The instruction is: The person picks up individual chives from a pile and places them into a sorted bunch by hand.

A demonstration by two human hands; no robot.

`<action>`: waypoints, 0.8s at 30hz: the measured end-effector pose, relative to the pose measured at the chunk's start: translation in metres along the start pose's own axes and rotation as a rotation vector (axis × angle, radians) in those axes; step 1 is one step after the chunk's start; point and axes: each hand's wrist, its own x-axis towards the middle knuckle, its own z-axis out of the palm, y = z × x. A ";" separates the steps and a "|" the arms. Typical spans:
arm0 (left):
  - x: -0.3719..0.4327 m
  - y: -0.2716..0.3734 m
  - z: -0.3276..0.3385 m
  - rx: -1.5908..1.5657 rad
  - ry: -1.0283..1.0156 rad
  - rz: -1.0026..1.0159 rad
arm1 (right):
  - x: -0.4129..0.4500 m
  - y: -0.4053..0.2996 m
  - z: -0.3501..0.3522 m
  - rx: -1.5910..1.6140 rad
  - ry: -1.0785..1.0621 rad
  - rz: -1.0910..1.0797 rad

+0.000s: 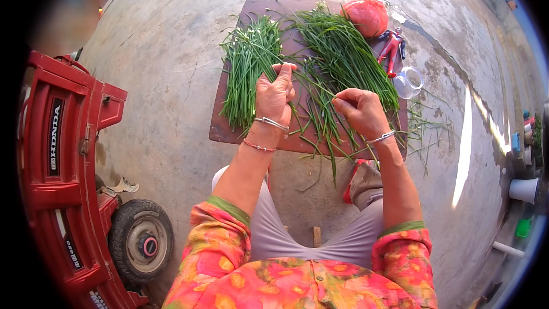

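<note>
My left hand (275, 96) is closed around a few green garlic chive stalks, whose budded tips point up and left. My right hand (362, 109) pinches the lower end of a thin stalk (316, 85) that stretches between the two hands. Left of them lies a neat bundle of budded stalks (246, 81), partly behind my left hand. A larger, looser heap of chives (347, 51) spreads over the right side of a low brown table (223, 126). Short loose pieces (319, 116) are scattered beneath and between my hands.
At the table's far right are a red plastic bag (366, 16), a toy figure (391, 49) and a clear plastic jar (408, 83). Stem scraps (424, 126) litter the concrete floor. A red cargo vehicle (64, 137) with a wheel (141, 240) stands at left, a white bucket (524, 190) far right.
</note>
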 end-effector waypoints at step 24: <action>-0.002 0.010 0.003 -0.020 -0.022 0.083 | -0.009 -0.016 0.005 -0.192 -0.060 0.017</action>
